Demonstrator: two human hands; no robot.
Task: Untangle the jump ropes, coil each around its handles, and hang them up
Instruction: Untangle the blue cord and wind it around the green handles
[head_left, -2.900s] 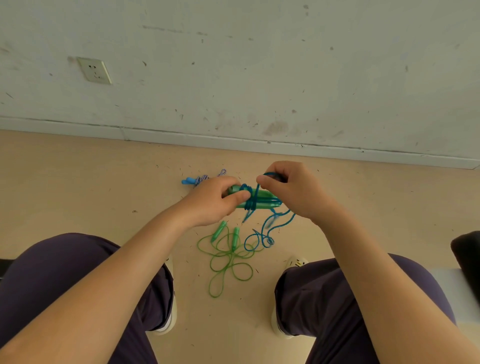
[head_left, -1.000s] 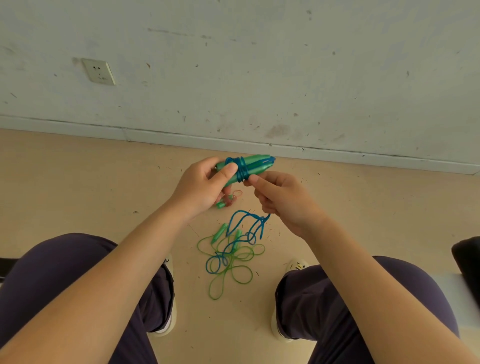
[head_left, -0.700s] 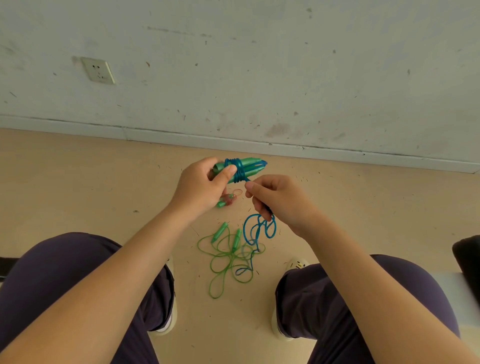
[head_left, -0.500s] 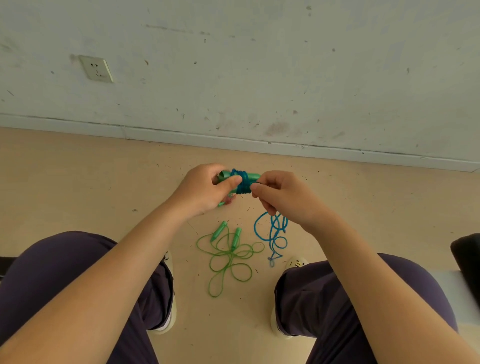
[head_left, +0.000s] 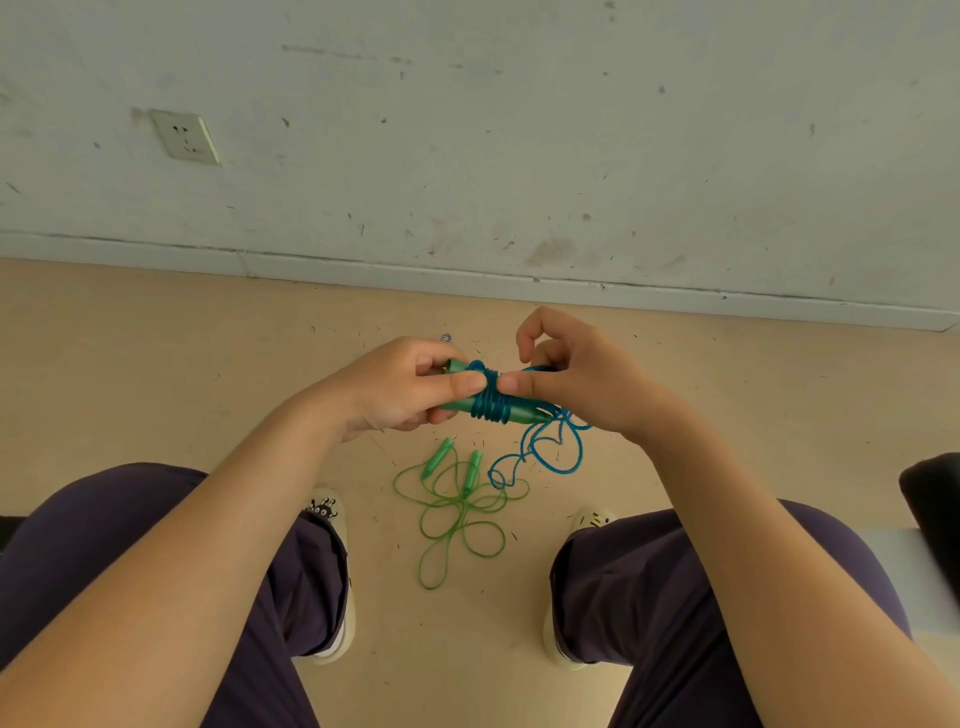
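Against a scuffed wall and tan floor (head_left: 156, 364), the left hand (head_left: 400, 387) clamped the paired handles (head_left: 462, 402) while the right hand (head_left: 582, 384) pinched the blue rope (head_left: 491, 400), whose coils wanted snug, side-by-side turns and its slack (head_left: 545, 452) kept clear of the green rope (head_left: 457, 514) lying below.

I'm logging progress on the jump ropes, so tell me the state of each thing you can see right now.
Blue rope: partly coiled round its handles, the rest hanging loose.
Handles: held together, off the floor.
Green rope: loose on the floor, uncoiled.
Left hand: grips the handles.
Right hand: pinches the blue rope at the coil.
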